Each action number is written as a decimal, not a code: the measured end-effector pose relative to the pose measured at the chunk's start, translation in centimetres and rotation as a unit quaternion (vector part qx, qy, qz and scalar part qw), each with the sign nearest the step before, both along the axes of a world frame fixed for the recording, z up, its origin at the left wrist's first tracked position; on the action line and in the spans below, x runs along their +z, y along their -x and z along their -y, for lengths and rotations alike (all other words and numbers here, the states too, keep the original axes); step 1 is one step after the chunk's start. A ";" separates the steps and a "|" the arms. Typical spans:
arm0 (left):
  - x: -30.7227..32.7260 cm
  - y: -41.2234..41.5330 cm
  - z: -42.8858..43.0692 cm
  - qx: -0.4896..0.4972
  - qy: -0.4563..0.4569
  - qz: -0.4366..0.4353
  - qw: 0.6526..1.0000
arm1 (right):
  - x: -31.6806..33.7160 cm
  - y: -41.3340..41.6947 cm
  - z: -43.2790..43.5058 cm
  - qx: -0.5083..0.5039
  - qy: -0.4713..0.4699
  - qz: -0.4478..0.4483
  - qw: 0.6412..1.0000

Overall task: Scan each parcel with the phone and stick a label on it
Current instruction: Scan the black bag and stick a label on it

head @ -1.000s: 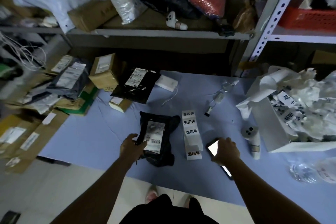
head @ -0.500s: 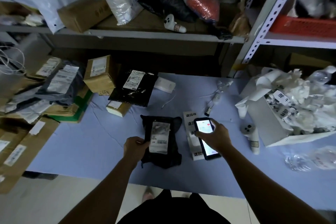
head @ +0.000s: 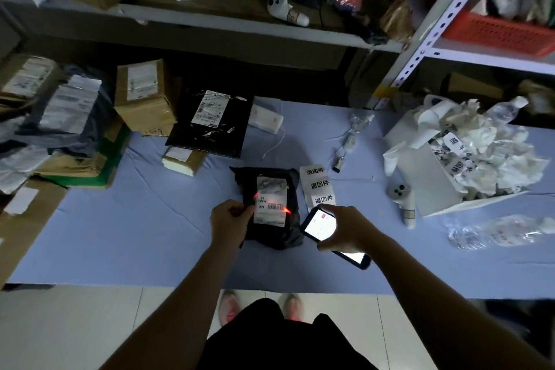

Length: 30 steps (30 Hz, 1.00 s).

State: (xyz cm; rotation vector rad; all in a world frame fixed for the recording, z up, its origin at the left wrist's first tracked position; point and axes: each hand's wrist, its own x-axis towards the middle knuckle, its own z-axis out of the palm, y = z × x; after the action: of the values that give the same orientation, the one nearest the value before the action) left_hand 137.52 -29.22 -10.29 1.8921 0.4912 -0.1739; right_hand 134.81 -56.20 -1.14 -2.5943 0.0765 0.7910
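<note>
Left hand (head: 229, 219) fingers pinch the black parcel (head: 271, 207); right hand (head: 345, 228) grips the phone (head: 319, 224). Risk: soft wrapper buckling the barcode, causing misread

bare forearms, dark shorts (head: 288, 339), pinkish shoes (head: 229, 308) below.

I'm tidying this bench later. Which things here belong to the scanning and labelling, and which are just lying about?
In use: black parcel, held by left hand; phone in right hand; label strip; waiting parcels.

Lying about: white controller, crumpled backing paper, empty bottle.
</note>
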 end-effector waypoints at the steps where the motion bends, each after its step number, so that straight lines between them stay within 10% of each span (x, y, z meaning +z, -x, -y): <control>1: -0.1 -0.1 0.1 -0.002 0.002 0.003 1.000 | 0.2 0.2 -0.1 0.006 0.003 -0.001 1.000; 30: -0.1 -0.7 0.9 -0.018 0.032 0.039 0.999 | 1.6 1.6 -1.0 -0.018 0.051 0.039 0.998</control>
State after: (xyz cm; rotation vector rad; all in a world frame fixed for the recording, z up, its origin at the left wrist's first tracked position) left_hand 138.18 -30.14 -10.35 1.8386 0.3951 -0.1367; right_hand 133.23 -55.23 0.47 -2.7079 0.1442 0.6889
